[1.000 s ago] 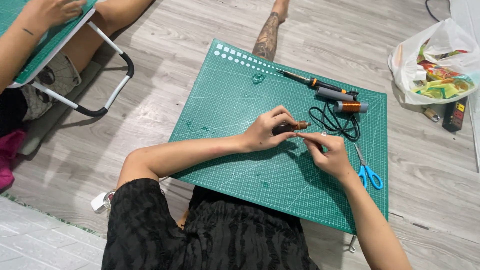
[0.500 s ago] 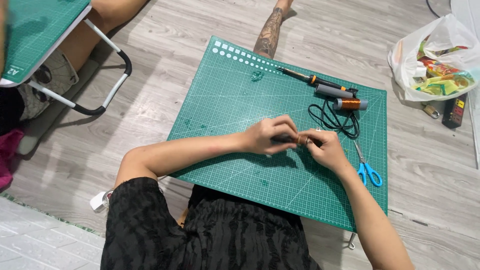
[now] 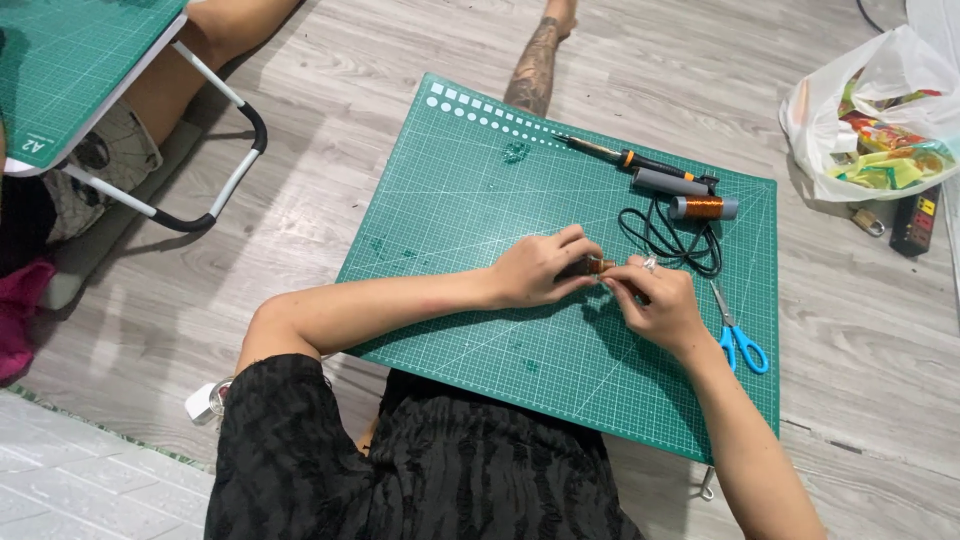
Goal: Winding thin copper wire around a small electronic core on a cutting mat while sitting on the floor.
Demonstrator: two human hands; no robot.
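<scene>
My left hand [image 3: 540, 268] and my right hand [image 3: 660, 305] meet over the middle of a green cutting mat [image 3: 470, 190]. Between their fingertips they pinch a small brown copper-wound piece [image 3: 598, 265]; most of it is hidden by the fingers. A ring shows on a finger of my right hand. Just beyond the hands lie a coiled black cable [image 3: 675, 240], a grey tube wound with copper wire [image 3: 703, 207], a plain grey tube [image 3: 670, 182] and a soldering iron [image 3: 625, 157]. Blue-handled scissors [image 3: 738, 335] lie right of my right wrist.
The mat rests on a low table over a grey wooden floor. Another person sits at the far left behind a second green-topped folding table [image 3: 70, 70]. A tattooed leg [image 3: 533, 65] stretches beyond the mat. At the right are a white plastic bag [image 3: 880, 110] of colourful items and a small dark box [image 3: 915, 220].
My hands have drawn closer together around the small copper-wound piece. The other person's arm at the far left has left the view.
</scene>
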